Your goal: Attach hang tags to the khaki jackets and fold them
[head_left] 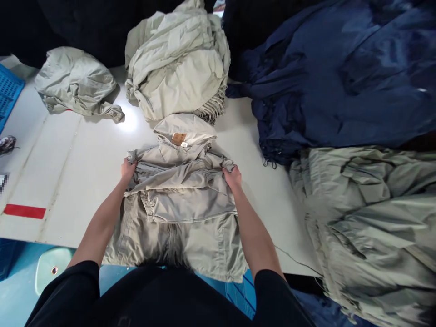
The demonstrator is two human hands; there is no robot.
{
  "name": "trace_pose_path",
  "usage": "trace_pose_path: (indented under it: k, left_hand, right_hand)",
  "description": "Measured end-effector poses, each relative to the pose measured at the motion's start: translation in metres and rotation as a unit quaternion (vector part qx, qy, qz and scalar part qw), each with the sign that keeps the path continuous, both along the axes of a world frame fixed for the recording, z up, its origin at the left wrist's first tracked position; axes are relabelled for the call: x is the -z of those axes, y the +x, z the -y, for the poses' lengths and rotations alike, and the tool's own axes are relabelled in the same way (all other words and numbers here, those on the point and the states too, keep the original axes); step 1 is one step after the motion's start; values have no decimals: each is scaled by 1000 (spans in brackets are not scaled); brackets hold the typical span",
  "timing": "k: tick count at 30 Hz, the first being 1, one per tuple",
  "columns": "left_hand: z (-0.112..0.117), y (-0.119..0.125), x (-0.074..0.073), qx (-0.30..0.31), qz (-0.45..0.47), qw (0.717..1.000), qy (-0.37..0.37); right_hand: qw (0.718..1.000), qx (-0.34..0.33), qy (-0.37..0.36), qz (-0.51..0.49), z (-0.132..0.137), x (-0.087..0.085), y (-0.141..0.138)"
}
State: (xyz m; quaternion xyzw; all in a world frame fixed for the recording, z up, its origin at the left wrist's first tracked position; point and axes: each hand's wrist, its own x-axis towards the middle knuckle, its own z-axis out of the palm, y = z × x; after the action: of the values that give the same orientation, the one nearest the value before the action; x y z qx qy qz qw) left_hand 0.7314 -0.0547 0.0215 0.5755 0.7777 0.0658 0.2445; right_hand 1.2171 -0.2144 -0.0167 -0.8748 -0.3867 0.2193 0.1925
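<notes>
A light grey-beige hooded jacket [190,206] lies on the table in front of me, its hood [185,123] pointing away and a brown label [178,139] showing inside the neck. Its fabric is bunched in folds across the middle. My left hand [128,168] is closed on the jacket's left edge. On the opposite edge, my right hand [233,176] grips the cloth at about the same height. Beneath the jacket, a darker beige garment [207,245] spreads over the table's near edge.
Beige garments are heaped at the back [184,63], with a smaller grey-beige bundle [73,79] to their left. Navy garments [327,86] and an olive-beige pile [371,218] take up the right. A blue crate [8,93] stands far left. A pale green stool [51,268] is below the white table [78,181].
</notes>
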Motion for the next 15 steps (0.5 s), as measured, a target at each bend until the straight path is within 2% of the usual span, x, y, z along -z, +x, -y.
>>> trace_pose_path:
  k: [2,4,6,7,9,11,13,15]
  left_hand:
    - [-15,10,-4,-4,20,999,35]
    - [-28,20,-12,10,12,996,92]
    - [-33,30,-20,52,-18,985,164]
    - [-31,35,-25,93,-30,977,189]
    - [-18,46,-33,216,-30,958,186]
    - [3,56,-38,338,-19,932,129]
    - [26,63,-40,396,-12,915,78]
    - [48,64,-42,417,0,906,66]
  right_hand:
    - [999,36,13,10,-15,-8,5]
    - [995,65,49,65,-29,-17,6]
    - [984,54,104,137,-43,-26,0]
    - [981,21,126,149,-51,-29,-7]
    - [985,-81,127,88,-65,-35,-25]
    - [983,-165,78,-34,-76,-41,-46]
    - [972,-195,44,-121,-82,-50,-62]
    - [965,-208,73,-143,-78,-63,-68]
